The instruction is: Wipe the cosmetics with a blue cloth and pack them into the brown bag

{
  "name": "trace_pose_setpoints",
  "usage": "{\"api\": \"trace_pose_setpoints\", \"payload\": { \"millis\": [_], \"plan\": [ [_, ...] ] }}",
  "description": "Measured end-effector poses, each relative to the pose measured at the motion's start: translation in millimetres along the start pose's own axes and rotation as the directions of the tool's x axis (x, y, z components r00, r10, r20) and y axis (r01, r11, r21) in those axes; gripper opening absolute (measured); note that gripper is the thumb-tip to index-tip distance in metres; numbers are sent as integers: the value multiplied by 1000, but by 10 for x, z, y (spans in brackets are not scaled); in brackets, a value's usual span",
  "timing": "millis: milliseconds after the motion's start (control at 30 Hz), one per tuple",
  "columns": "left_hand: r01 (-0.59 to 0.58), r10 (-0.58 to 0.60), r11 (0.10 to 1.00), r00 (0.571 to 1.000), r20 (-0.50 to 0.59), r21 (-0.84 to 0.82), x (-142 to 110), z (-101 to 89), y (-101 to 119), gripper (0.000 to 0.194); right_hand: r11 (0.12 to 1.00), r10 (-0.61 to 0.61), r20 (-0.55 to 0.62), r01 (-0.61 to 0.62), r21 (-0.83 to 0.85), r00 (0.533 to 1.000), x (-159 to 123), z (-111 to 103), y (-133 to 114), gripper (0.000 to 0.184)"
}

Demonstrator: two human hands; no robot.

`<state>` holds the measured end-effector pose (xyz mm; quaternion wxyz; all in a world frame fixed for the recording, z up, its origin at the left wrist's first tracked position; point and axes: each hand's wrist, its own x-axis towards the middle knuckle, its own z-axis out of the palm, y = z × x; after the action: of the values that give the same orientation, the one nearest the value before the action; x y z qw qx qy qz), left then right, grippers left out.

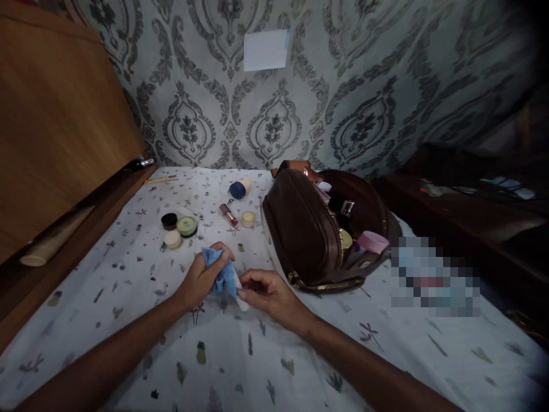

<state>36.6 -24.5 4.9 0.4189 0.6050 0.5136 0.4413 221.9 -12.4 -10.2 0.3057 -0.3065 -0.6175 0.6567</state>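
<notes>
My left hand [199,279] is closed around a crumpled blue cloth [226,281], which wraps a slim white tube-like item [242,304]. My right hand [272,294] pinches the lower right end of that white item with thumb and fingers. Most of the item is hidden under the cloth, so its exact kind does not show. Just beyond my left hand stand a cream-coloured small jar [173,240], a green-lidded jar [187,227] and a dark-lidded jar [168,221]. Farther off lie a reddish lipstick-like tube [229,214] and a small yellow pot [247,218].
An unzipped brown leather bag [300,229] full of cosmetics stands at the right. A dark-blue-and-beige container [240,189] lies near the wall. Wooden furniture [55,103] borders the left side. A blurred-out object [435,277] rests right of the bag on the patterned sheet [223,360].
</notes>
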Motion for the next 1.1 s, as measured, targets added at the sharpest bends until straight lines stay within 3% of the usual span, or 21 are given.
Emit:
{"api": "trace_pose_setpoints", "payload": {
  "millis": [67,133,233,300,433,633,867,933,1000,1033,1100],
  "plan": [
    [-8,12,998,998,65,-59,-43,65,27,35,997,42,7,-42,65,999,6,4,39,46],
    [-26,39,995,989,144,-93,-89,117,41,41,993,50,-16,-48,112,999,20,4,78,45],
    [-47,66,995,965,252,-84,-130,142,34,54,985,23,-81,-8,175,996,47,3,105,41],
    [-57,79,995,955,287,-83,-124,125,21,50,975,-8,-131,37,220,991,58,-2,92,43],
    [-56,72,996,957,279,-65,-64,68,-2,39,969,-73,-173,111,222,982,38,-31,15,44],
    [-209,188,977,923,335,28,-51,-9,-67,47,972,-199,-336,230,54,921,-43,-38,-46,43],
    [-101,45,981,948,315,163,-30,-107,-25,35,956,-292,-277,282,-76,915,-69,-23,-124,39],
    [-158,79,960,945,317,232,-23,-117,-3,31,944,-329,-271,307,-119,905,-83,-31,-173,38],
    [-293,189,905,927,325,309,-31,-121,-8,26,938,-344,-288,312,-153,894,-107,-36,-228,38],
    [-394,282,849,901,330,351,-41,-122,-22,25,941,-336,-299,303,-152,893,-123,-36,-257,38],
    [-592,487,666,806,336,455,-64,-122,-62,28,951,-307,-331,284,-119,892,-163,-30,-319,41]
  ]
}}
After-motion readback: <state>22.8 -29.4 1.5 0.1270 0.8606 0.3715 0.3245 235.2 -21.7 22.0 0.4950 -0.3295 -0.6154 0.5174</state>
